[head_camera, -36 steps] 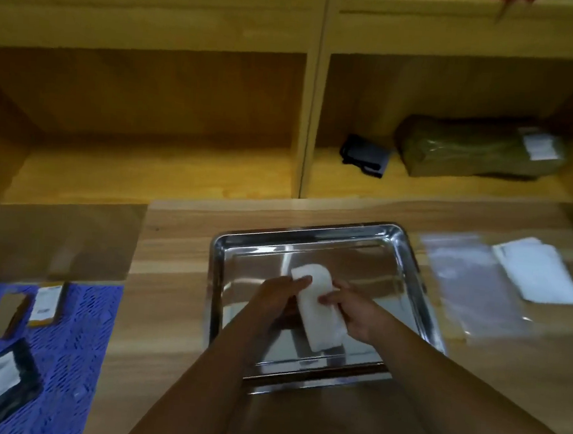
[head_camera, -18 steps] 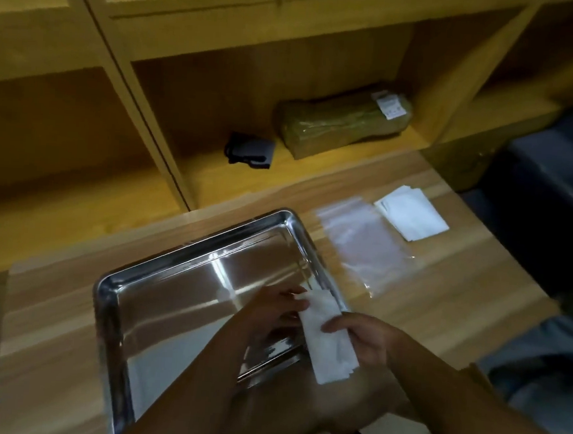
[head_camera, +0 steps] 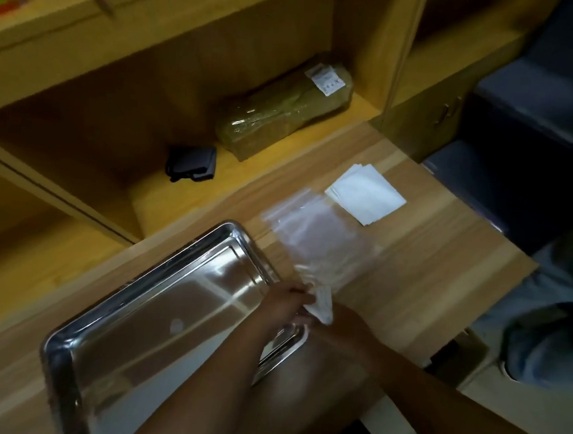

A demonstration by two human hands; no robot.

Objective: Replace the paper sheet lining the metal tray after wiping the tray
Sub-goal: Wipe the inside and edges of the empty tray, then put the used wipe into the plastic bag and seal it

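Observation:
The bare metal tray (head_camera: 156, 309) lies on the wooden table, tilted across the lower left of the view. At its right corner both hands meet on a crumpled white wipe (head_camera: 323, 304). My left hand (head_camera: 286, 301) pinches the wipe from the left. My right hand (head_camera: 348, 326) holds it from the right and below. A clear plastic sheet (head_camera: 317, 239) lies on the table just beyond the hands. A stack of folded white paper (head_camera: 364, 198) sits farther back to the right.
Wooden shelves stand behind the table, holding a plastic-wrapped green bundle (head_camera: 282, 115) and a dark pouch (head_camera: 190, 164). The table's right edge (head_camera: 496, 299) drops off toward dark blue seating (head_camera: 539, 116) and a person's light trousers (head_camera: 548, 330).
The view swung right and the tray slid to the lower left. The flat white wipe held over the tray is now bunched between both hands at the tray's right corner.

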